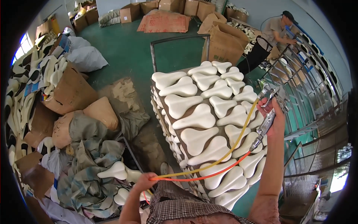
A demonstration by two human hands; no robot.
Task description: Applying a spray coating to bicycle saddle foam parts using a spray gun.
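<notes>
My right hand [276,118] is wrapped round a metal spray gun [265,125], raised over the right side of a loaded cart. A yellow hose [244,128] joins the gun near its head, and an orange hose [223,171] joins at the foot of its handle. Both hoses sag across to my left hand [145,182], which is closed on them near my waist. Below the gun, white bicycle-saddle-shaped pads [203,115] lie in close rows on the top board of the stack. More pads show along the stack's left side.
A bent metal handle [180,37] rises at the cart's far end. Cardboard boxes [71,89], sacks and crumpled cloth [89,171] pile up on the left. A metal rack [298,86] stands to the right, where another person [278,33] works. A big carton [223,43] is behind the cart.
</notes>
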